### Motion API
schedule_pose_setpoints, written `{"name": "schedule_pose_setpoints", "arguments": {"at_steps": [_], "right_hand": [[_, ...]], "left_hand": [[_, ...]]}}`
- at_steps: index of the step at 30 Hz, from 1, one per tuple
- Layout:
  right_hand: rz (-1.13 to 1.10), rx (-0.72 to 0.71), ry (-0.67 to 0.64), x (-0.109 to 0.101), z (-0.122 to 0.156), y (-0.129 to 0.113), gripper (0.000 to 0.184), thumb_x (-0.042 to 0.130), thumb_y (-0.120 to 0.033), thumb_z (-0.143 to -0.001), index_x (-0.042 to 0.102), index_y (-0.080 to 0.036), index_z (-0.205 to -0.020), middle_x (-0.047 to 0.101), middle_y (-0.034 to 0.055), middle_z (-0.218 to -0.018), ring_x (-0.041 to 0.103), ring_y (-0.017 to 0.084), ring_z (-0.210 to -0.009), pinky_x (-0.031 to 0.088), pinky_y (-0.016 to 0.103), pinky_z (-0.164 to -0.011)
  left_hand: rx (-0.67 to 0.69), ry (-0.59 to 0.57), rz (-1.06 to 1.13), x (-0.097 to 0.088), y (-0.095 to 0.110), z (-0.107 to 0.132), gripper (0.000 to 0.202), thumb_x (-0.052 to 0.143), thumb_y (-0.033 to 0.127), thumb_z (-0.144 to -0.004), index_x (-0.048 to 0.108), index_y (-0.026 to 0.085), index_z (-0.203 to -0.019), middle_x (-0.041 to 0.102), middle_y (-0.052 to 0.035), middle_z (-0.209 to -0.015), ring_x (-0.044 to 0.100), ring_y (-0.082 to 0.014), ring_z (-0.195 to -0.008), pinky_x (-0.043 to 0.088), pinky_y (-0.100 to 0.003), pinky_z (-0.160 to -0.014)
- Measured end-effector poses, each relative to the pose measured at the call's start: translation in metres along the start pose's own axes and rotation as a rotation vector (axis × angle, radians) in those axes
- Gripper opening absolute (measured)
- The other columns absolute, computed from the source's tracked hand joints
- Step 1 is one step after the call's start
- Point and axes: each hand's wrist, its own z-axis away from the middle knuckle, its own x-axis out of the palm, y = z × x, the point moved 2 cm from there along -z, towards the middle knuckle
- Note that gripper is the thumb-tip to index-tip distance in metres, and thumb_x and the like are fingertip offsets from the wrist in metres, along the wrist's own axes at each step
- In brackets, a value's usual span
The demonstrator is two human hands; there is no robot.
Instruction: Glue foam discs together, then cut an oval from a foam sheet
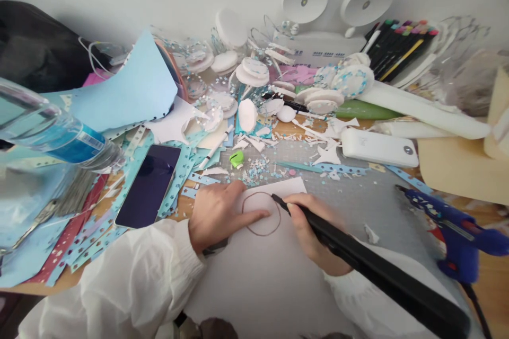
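Note:
A white sheet or board (246, 275) lies in front of me, and a thin brown circle (267, 235) is marked near its far end. My left hand (218, 212) rests on the sheet at the circle's left side. One of its digits stretches into the circle, and the hand holds nothing that I can see. In my right hand (314, 228) is a long, thick black pen-shaped tool (382, 270), gripped close to its front end. The tool's narrow tip touches or nearly touches the circle's upper right line. Its rear end slants down toward the lower right.
A phone (149, 185), blue paper strips and a water bottle (79, 143) are at left. White foam discs (252, 71), scraps and a green sharpener-like piece (236, 159) lie beyond the sheet. A white power bank (377, 146) and a blue glue gun (457, 228) sit at right.

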Motion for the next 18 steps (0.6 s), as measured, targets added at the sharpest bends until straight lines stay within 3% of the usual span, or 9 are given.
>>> {"name": "schedule_pose_setpoints", "arguments": {"at_steps": [6,12,18], "right_hand": [[-0.02,0.028,0.03,0.0003,0.0026,-0.003,0.015,0.046,-0.024,-0.094,0.06,-0.026,-0.088,0.069,0.0008,-0.074,0.065,0.016,-0.063,0.049,0.027,-0.059],[-0.035,-0.033,0.032,0.001,0.0057,0.0027,0.02,0.046,-0.021,-0.092,0.059,-0.024,-0.077,0.06,-0.0027,-0.058,0.056,0.012,-0.049,0.043,0.025,-0.05],[-0.068,0.174,0.026,0.0023,0.0064,0.0025,0.025,0.045,-0.029,-0.096,0.063,-0.023,-0.08,0.068,0.0011,-0.07,0.063,0.015,-0.061,0.046,0.025,-0.054]], "left_hand": [[-0.012,0.04,0.045,-0.0006,-0.0012,0.0007,0.06,0.044,0.076,-0.081,0.062,0.02,-0.076,0.065,-0.004,-0.06,0.063,-0.0205,-0.059,0.041,-0.027,-0.056],[-0.075,-0.005,0.125,-0.0014,-0.0018,0.0008,0.055,0.05,0.075,-0.079,0.062,0.021,-0.078,0.066,-0.0019,-0.062,0.064,-0.0201,-0.06,0.04,-0.027,-0.056],[-0.13,-0.025,0.152,0.0008,-0.0016,-0.0003,0.055,0.053,0.075,-0.077,0.063,0.02,-0.078,0.066,-0.0015,-0.063,0.063,-0.0196,-0.062,0.038,-0.026,-0.058]]}}
